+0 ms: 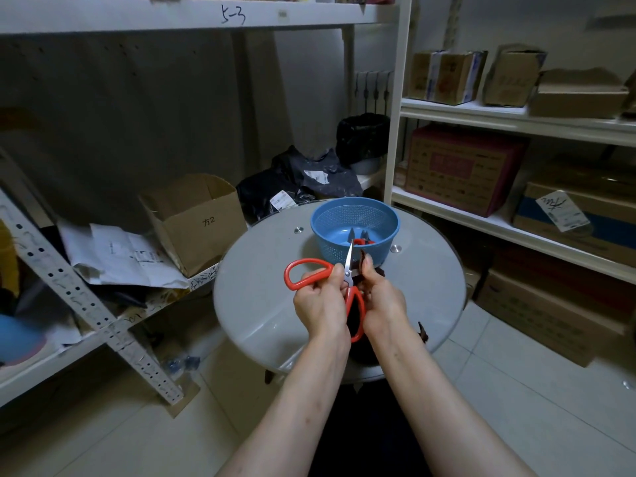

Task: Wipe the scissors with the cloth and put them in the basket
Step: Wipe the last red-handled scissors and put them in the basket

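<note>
Red-handled scissors [349, 270] are held above the round grey table [261, 304], their blades spread and one blade pointing up toward the blue basket [354, 232]. My left hand [321, 297] grips them at the upper red loop and pivot. A dark reddish cloth [363, 261] is pinched in my right hand [380, 297] against the blade; most of it is hidden behind the hands, and a corner shows near the table's front edge. Another small pair of red-handled scissors [361, 239] lies inside the basket.
An open cardboard box [196, 222] and loose papers [120, 253] sit on the low left shelf. Black bags [303, 184] lie behind the table. Shelves with cardboard boxes [464, 170] stand on the right. The floor is pale tile.
</note>
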